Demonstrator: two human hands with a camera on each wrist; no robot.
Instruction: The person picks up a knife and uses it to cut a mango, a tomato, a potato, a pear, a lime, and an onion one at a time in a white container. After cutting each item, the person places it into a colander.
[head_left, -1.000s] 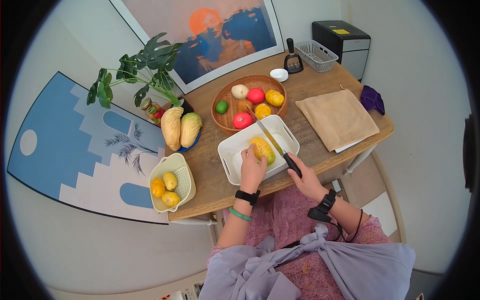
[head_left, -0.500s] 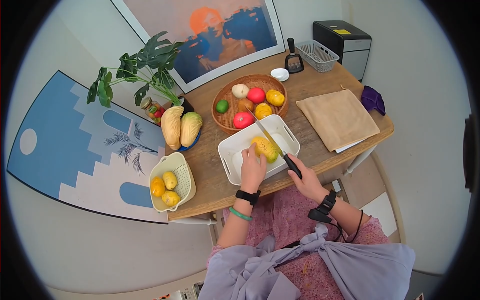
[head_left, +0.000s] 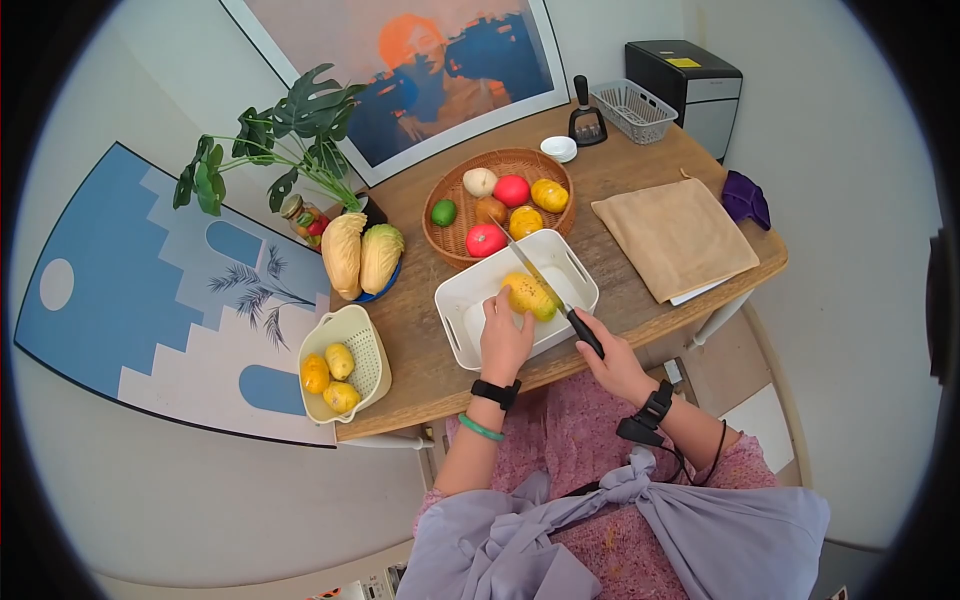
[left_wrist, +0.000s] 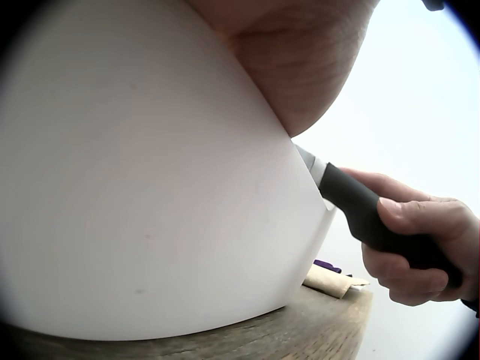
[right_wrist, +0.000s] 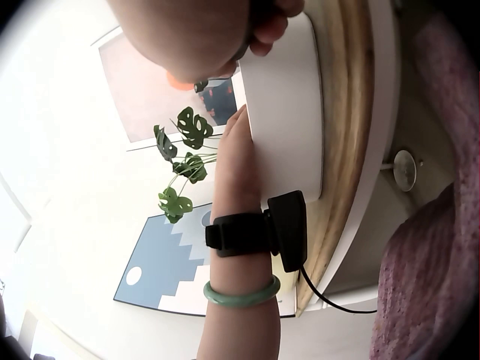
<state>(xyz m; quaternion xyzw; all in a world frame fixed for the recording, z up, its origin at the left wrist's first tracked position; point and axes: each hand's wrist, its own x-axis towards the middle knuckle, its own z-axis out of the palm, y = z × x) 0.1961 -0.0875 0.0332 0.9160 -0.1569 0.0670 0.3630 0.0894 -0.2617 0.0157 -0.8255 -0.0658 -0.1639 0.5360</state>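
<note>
A yellow-green mango (head_left: pixel 529 297) with dark specks lies in the white tub (head_left: pixel 465 297) at the table's front edge. My left hand (head_left: pixel 506 337) grips it from the left, fingers curled over its near side. My right hand (head_left: pixel 612 357) holds the knife (head_left: pixel 583 330) by its black handle. The blade slants across the tub, along the mango's right side; whether it cuts in cannot be told. In the left wrist view the tub's wall (left_wrist: pixel 150 187) hides the mango, and the right hand (left_wrist: pixel 420 240) is wrapped round the handle.
Behind the tub stands a wicker basket (head_left: pixel 440 240) of fruit. At the left are a cream basket (head_left: pixel 372 372) with several yellow fruits, two cabbages (head_left: pixel 381 258) and a potted plant (head_left: pixel 310 120). A folded beige cloth (head_left: pixel 675 235) lies at the right.
The mango has turned under my left fingers, its green end swinging to the right beside the blade. Both hands stay in nearly the same place.
</note>
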